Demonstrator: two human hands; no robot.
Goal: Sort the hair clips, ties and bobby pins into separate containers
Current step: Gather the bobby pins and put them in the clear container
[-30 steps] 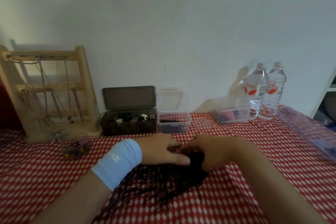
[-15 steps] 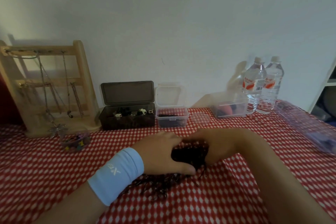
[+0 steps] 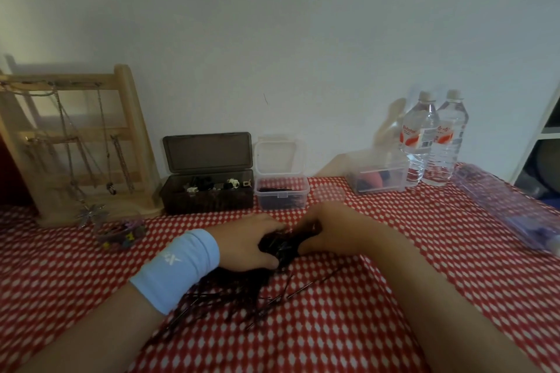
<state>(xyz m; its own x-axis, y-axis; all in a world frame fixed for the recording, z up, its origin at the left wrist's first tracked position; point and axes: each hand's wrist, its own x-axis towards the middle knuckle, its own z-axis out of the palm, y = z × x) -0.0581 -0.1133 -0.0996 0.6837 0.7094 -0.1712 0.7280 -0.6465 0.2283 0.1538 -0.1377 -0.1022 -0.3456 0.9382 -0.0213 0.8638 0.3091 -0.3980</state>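
Just in front of the small clear box (image 3: 281,191), the left hand (image 3: 245,244) and right hand (image 3: 330,230) cup a dark bundle, probably bobby pins (image 3: 280,244), each grip closed around it to gather them for that box.

Your table wears a red-and-white patterned cloth (image 3: 363,327). On it, along the wall, stand a wooden jewellery rack (image 3: 130,130), an open dark box (image 3: 207,195), a small clear tub (image 3: 281,195), a clear container (image 3: 378,175) and two water bottles (image 3: 433,142). A dark pile of bobby pins (image 3: 236,294) lies centre.
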